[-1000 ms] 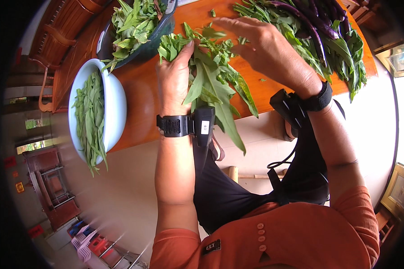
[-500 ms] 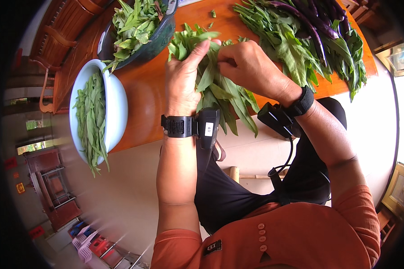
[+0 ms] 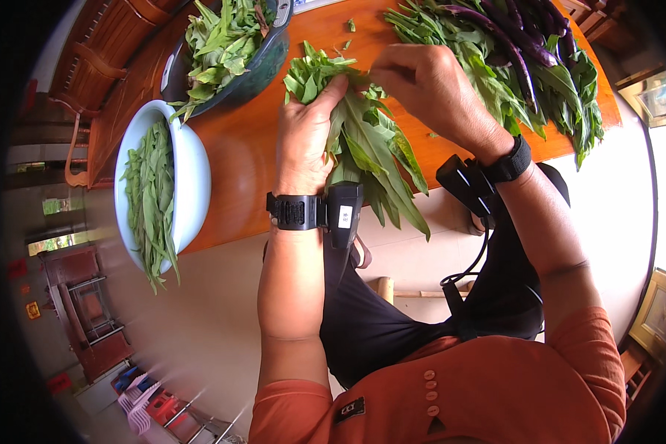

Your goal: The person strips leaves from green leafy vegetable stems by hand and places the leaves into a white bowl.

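Note:
My left hand [image 3: 311,133] is closed round a bunch of long-leaved greens [image 3: 362,137], its thumb across the stems. Short leafy ends stick out above the thumb, while long leaves droop past the table's front edge. Just right of the bunch's upper part, my right hand [image 3: 433,89] has its fingers curled in a pinch. Whatever lies between those fingertips is hidden. To the left, a pale blue bowl [image 3: 194,185] contains more long green leaves [image 3: 152,192]. Behind it, a dark basin [image 3: 263,78] is heaped with leaves [image 3: 218,44].
More greens [image 3: 459,59] lie at the table's far right, with several purple eggplants [image 3: 522,48] on top. Small green scraps [image 3: 351,26] dot the wooden table [image 3: 233,155]. A wooden bench [image 3: 107,74] stands at the left. Both wrists wear black straps with devices.
My right hand has moved a little up and right, away from the bunch. The long leaves in my left hand have shifted and hang slightly lower.

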Demonstrator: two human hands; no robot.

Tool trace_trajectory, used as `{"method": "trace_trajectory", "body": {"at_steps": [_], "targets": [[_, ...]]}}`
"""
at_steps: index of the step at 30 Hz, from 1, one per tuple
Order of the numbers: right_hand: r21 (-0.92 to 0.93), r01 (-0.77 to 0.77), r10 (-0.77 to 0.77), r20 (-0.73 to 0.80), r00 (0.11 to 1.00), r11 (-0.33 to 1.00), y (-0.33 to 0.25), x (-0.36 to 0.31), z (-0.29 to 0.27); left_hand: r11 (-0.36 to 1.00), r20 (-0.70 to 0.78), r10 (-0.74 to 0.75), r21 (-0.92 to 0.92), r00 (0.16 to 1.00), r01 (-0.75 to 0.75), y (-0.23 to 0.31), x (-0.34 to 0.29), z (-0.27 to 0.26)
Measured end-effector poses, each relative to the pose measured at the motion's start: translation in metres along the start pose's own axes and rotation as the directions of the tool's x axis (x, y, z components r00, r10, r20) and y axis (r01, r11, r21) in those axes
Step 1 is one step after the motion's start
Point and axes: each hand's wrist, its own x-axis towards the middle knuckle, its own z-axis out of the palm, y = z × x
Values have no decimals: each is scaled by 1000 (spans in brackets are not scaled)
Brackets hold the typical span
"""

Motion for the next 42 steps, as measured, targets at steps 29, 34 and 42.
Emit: {"method": "trace_trajectory", "body": {"at_steps": [29, 34, 42], "targets": [[-320, 276, -324, -106, 940, 906, 41, 18, -20, 963, 181, -138, 256, 974, 89, -1, -12, 12], [-780, -120, 117, -60, 991, 614, 57, 8, -86, 967, 122, -150, 223, 981, 120, 8, -14, 9], [-605, -175, 163, -75, 984, 776, 80, 10, -96, 968, 85, -147, 218, 986, 125, 4, -11, 10]]}}
